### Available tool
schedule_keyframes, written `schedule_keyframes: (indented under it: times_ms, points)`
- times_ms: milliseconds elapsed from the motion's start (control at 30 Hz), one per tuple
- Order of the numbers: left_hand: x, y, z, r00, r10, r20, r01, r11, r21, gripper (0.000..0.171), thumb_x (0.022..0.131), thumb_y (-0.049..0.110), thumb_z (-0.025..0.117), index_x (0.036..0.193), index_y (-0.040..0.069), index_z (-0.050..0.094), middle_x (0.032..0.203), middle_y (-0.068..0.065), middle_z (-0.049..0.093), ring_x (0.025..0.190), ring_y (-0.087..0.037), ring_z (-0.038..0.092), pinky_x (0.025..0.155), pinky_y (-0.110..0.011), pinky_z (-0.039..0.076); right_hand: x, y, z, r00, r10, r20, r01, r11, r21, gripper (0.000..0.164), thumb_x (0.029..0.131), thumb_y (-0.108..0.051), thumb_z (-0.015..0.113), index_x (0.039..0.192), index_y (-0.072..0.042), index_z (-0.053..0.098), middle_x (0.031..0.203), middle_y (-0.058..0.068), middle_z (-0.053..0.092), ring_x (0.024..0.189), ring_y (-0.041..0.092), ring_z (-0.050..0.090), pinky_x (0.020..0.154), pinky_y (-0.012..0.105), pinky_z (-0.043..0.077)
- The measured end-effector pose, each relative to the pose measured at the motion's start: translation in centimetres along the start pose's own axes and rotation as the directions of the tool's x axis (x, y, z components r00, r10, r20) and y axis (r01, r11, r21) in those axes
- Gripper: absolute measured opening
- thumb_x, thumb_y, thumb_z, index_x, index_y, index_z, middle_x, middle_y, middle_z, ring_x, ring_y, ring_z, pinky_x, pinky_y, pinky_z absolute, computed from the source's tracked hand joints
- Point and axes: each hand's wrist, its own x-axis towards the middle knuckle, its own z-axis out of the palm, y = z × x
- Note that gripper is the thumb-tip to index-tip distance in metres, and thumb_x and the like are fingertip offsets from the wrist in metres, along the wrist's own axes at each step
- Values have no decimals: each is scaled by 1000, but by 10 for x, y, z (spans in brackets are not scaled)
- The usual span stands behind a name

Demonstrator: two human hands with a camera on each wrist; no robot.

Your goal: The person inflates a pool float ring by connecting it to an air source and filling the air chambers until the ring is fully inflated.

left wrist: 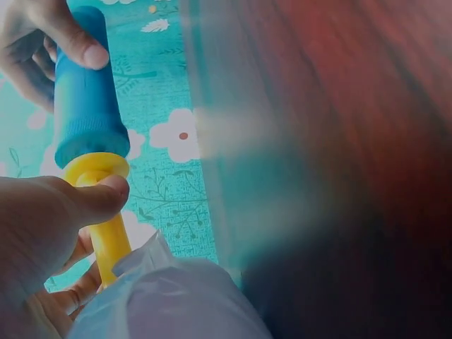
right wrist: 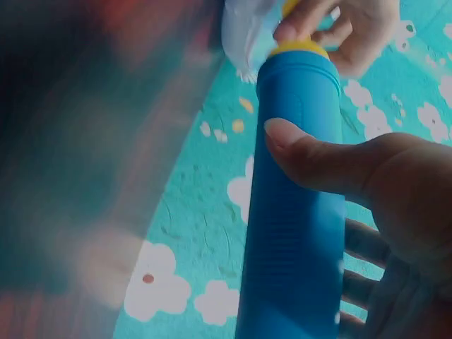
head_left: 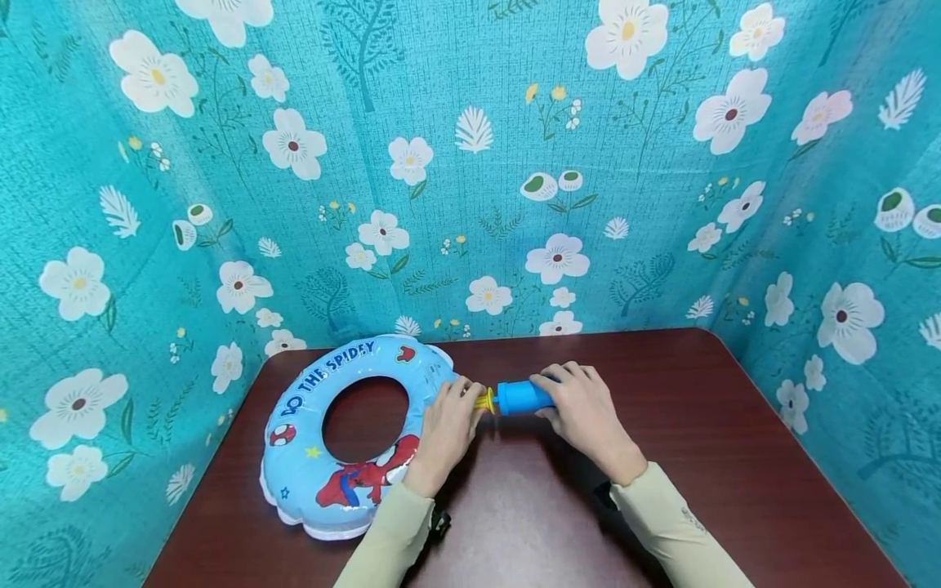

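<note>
I watch both hands at work on one pump-like piece over the table. The left hand point(head_left: 447, 420) is closed around a yellow tube point(left wrist: 109, 244), its thumb pressed on the round flange and the other fingers curled behind. The right hand point(head_left: 584, 408) is wrapped around a blue cylinder point(right wrist: 293, 226); on my right wrist feed I see the thumb laid along the near side and the fingers reaching round the far side. The two parts stand in line, yellow on the left, blue on the right, with the flange close by the ribbed collar of the cylinder. The tube's far end is hidden from me, so I cannot tell where it leads.

Just beside the left hand, an inflated light-blue swim ring point(head_left: 294, 469) lies on the left of the table point(head_left: 698, 441). I can read "DO THE SPIDEY" on it, among a red figure, a mushroom and stars. The left forearm overlaps its lower right edge in my head view.

Pale sleeves point(head_left: 397, 527) cover both forearms, and a small black object point(head_left: 440, 523) shows at the left wrist. The tabletop is dark reddish brown. Beyond it, turquoise cloth point(head_left: 470, 212) printed with white flowers hangs on three sides.
</note>
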Motion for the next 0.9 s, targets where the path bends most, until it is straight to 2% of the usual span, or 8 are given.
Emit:
schedule_keyframes:
  times_ms: [267,400,667,900]
  points:
    - [0,0,-4,999,-26,25,26,1000,3,21,102,29,75,120,18,70,111,-1,66,96,-22,63,65,-36,59,-5,39,-30,997,72,25,-73,996,49,57,69,-19,103,121,-9,79,116,11,77,103,35,70,91,55,56]
    - [0,1,-3,1000,-25,12,25,1000,2,21,101,29,76,119,18,70,109,-1,66,95,-22,63,63,-36,58,-7,46,-34,998,64,17,-65,997,42,58,67,-18,104,119,-8,79,116,13,77,102,36,70,89,56,56]
    - [-1,1,2,999,-29,-13,30,1000,5,23,100,28,77,118,16,68,109,-2,65,95,-24,63,61,-38,57,-1,20,-12,1000,-5,0,5,1000,-16,58,72,-22,101,124,-12,78,119,11,75,108,36,67,94,56,55]
    - [0,1,3,1000,-27,-5,27,1000,-16,23,101,26,76,120,16,69,112,-2,66,95,-24,62,58,-37,55,0,-6,7,998,-46,-52,43,997,-57,56,78,-26,98,128,-14,77,122,11,74,110,35,66,94,57,56]
